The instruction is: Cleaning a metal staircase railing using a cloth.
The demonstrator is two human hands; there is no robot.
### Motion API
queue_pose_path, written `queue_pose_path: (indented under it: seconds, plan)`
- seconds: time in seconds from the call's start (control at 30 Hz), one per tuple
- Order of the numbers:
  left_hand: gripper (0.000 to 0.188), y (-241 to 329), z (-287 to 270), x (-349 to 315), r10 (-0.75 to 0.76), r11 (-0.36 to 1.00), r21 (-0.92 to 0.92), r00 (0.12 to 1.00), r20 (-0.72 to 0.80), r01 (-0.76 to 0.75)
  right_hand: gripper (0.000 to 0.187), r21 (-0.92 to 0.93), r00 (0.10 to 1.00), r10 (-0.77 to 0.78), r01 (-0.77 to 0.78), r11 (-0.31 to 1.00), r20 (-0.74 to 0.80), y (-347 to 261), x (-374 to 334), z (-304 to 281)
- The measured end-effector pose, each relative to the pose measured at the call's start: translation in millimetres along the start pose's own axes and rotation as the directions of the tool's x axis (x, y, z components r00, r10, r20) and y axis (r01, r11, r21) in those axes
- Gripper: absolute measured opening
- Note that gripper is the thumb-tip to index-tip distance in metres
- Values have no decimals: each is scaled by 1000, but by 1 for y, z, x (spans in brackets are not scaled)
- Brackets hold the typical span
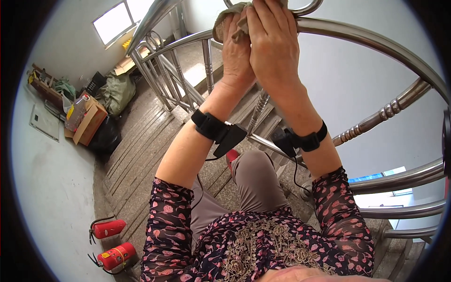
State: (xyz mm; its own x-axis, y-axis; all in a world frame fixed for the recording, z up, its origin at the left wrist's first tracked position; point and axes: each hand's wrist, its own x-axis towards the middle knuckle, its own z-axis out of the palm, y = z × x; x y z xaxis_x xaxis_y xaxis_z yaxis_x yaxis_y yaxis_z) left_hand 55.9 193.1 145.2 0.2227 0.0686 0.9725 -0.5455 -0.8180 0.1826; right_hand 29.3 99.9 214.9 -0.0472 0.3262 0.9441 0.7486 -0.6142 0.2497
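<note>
A greenish-beige cloth lies bunched against the curved steel handrail at the top edge of the view. Crumpled, it shows no clear long axis; one flap hangs to the left. The handrail's long axis runs crosswise, sweeping from the left toward the lower right.

The left hand and right hand press side by side at the cloth, touching each other, fingers stretched away from the body. The left fingers are partly covered by the cloth; the right fingertips meet the upper edge, so I cannot tell how tightly either hand closes.

Below, speckled stone steps fan around the stairwell. Along the pale wall stand two red fire extinguishers, and higher up a cardboard box, a black bag and a green sack, near a bright window.
</note>
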Motion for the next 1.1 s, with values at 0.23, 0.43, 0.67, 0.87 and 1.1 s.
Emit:
queue_pose_path:
  seconds: [0.23, 0.43, 0.67, 0.87, 1.1]
  plan:
    - [50, 37, 17, -29, -16, 998, -63, 999, -39, 13, 41, 118, 989, 137, -142, 983, 46, 5, -61, -20]
    - [52, 69, 27, -50, -420, 555, -701, 878, 229, 448, 40, 297, 933, 359, -340, 893, -10, 11, -92, -35]
    - [30, 51, 26, -28, -360, 711, -573, 911, 202, 408, 38, 590, 818, 560, -388, 708, -135, 17, -71, -22]
    - [25, 51, 23, -52, -404, 700, -536, 880, 249, 472, 40, 516, 751, 637, -621, 590, 175, 23, -95, -21]
    - [27, 41, 22, -114, -440, 640, -505, 815, 377, 579, 43, 360, 690, 642, -723, 590, 334, 12, -141, -19]
